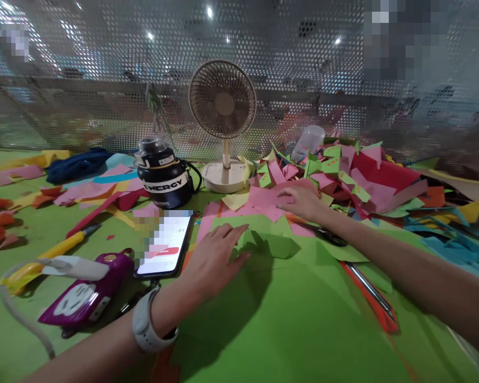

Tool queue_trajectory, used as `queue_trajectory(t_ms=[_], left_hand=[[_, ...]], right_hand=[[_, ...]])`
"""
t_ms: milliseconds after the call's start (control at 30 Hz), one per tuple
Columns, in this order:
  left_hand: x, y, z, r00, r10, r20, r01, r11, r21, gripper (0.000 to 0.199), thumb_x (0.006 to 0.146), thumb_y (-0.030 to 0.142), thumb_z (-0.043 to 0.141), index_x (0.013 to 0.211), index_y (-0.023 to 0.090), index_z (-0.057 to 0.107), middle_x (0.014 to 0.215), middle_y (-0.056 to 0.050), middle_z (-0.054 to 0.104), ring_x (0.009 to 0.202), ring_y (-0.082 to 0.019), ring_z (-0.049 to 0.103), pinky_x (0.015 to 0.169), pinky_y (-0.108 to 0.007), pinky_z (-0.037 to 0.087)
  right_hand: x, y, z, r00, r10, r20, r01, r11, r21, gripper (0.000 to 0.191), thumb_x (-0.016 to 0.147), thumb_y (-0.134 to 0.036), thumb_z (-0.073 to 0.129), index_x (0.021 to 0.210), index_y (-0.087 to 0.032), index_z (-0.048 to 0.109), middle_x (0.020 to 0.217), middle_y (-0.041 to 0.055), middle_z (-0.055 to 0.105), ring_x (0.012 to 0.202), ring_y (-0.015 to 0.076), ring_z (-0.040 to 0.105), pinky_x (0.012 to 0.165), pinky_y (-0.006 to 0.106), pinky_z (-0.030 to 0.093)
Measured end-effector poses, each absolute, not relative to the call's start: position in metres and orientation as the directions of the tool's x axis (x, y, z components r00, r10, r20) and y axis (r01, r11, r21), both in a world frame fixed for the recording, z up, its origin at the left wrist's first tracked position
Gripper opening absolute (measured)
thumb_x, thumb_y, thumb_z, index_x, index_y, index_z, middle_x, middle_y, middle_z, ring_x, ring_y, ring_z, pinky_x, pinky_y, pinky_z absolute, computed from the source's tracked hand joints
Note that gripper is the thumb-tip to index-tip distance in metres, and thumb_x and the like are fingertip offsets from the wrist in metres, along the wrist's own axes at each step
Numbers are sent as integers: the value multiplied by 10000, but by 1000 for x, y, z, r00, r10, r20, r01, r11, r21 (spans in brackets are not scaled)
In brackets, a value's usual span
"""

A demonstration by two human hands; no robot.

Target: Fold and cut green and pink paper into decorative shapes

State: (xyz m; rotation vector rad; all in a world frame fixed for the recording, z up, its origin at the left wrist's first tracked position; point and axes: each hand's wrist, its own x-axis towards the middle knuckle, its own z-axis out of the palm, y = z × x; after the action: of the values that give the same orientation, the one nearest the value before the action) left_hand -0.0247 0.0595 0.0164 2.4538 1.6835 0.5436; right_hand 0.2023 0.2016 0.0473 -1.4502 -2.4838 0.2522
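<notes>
My left hand [215,255], with a white band on the wrist, hovers at or rests on the left edge of a green paper sheet [271,239]. Its thumb and fingers are apart and hold nothing. Farther forward, my right hand [303,202] reaches over a pink paper piece [265,199], fingers stretched and slightly spread; whether they touch it I cannot tell. A large green sheet [295,314] lies in front of me. Under my right forearm are a black loop-shaped handle [333,238] and a silver pen-like tool [373,292] beside an orange-red strip.
A lit phone [165,244], a purple power bank [91,290] with a white plug and cable, and a yellow cutter [51,260] lie left. Behind stand a black bottle [163,175] and a fan [223,101]. Coloured paper scraps [367,175] heap up at right.
</notes>
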Motion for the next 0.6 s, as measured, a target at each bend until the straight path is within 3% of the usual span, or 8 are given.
queue_trajectory(t_ms=[167,300,367,500,600], left_hand=[[-24,60,13,319,911,260,864,-392,316,469,884,346,555,1306,146,514,1054,-127,637,946,-284,609,804,-438,505],[-25,61,13,302,909,287,851,-393,350,445,871,321,556,1290,173,523,1040,-110,639,926,-272,615,791,-427,510],[-26,61,14,289,906,309,849,-392,355,423,871,308,556,1274,179,533,1049,-107,636,948,-270,610,810,-425,506],[-27,60,18,281,911,301,850,-382,363,412,881,295,549,1266,145,542,1064,-124,629,972,-278,603,825,-429,503],[-27,59,19,289,916,277,842,-381,382,412,884,288,548,1262,124,549,1059,-132,625,945,-278,606,805,-433,507]], right_hand=[[186,219,34,-450,885,116,867,464,-181,553,725,-326,753,1212,-113,598,1257,178,616,1178,345,547,945,406,434],[181,224,29,-436,895,95,883,446,-149,469,724,-318,744,1133,-115,637,1102,167,679,1042,342,613,873,404,462],[180,225,28,-437,894,94,882,447,-150,424,737,-304,729,1107,-115,644,1124,169,663,1070,339,596,875,393,460],[181,230,27,-439,896,71,877,445,-180,570,737,-345,746,1238,-143,564,1271,157,589,1153,319,555,888,355,464],[183,237,25,-418,908,6,888,410,-207,535,746,-369,758,1201,-146,586,1154,135,649,1031,290,621,840,360,499]])
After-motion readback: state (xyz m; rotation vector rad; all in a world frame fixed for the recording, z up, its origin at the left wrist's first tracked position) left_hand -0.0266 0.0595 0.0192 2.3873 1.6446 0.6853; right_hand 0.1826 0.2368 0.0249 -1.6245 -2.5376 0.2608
